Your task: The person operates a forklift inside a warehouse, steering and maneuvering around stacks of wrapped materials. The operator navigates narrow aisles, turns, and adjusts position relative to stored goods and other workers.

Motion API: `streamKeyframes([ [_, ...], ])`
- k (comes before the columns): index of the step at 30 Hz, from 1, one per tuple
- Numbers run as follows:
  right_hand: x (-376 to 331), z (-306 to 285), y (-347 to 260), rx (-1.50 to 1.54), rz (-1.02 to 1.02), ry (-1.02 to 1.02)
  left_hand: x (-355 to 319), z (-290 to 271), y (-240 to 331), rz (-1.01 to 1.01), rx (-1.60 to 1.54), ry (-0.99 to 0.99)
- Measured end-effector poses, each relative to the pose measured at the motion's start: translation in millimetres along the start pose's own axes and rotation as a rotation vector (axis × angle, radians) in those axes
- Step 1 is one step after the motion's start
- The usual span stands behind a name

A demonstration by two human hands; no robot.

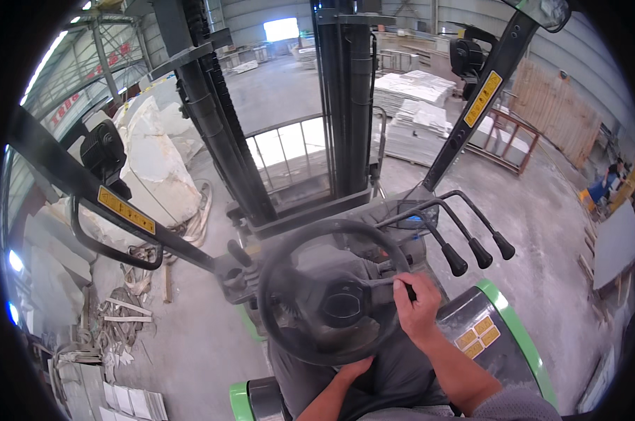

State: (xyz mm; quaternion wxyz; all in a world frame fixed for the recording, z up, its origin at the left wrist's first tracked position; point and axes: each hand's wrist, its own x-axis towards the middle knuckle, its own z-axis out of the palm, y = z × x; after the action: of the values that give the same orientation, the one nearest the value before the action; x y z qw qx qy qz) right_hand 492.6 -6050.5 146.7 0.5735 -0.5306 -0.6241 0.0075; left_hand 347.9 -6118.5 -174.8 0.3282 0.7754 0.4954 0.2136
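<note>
Clasping a forklift [496, 312] steering wheel [342, 303], a person's right hand [417, 306] is holding its rim at three o'clock, the fingers curling closed there in the head view. From that grip, the round wheel is spreading toward nine o'clock. The left hand [357, 368] is resting just below the rim at about six o'clock, its fingers hiding from sight; whether that grip is spreading or pressing together, one cannot tell. Three black-knobbed levers [479, 252] are standing free of both hands, lying between one and two o'clock from the right hand, the nearer one, and slanting from eleven toward five. Beyond the wheel, a mast [342, 105] is rising at twelve, stacked pale slabs [416, 130] are lying near one, and rough stone blocks [156, 161] are sitting at ten.
</note>
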Motion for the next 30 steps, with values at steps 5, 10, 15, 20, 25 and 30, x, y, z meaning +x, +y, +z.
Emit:
streamKeyframes([
  [5,63,170,1,-0.004,-0.025,-0.062,107,-110,-121,-0.04,0.012,-0.002],
  [10,159,326,48,0.057,-0.07,-0.129,271,-199,-225,-0.173,-0.03,-0.129],
  [15,296,492,121,0.053,-0.086,-0.112,457,-299,-313,-0.196,-0.018,-0.091],
  [20,453,662,211,0.077,-0.084,-0.15,670,-397,-400,-0.186,-0.031,-0.144],
  [25,624,852,313,0.104,-0.045,-0.143,894,-461,-518,-0.01,0.08,0.186],
  [30,804,1048,399,0.106,-0.098,-0.176,1119,-534,-639,0.18,0.235,0.651],
])
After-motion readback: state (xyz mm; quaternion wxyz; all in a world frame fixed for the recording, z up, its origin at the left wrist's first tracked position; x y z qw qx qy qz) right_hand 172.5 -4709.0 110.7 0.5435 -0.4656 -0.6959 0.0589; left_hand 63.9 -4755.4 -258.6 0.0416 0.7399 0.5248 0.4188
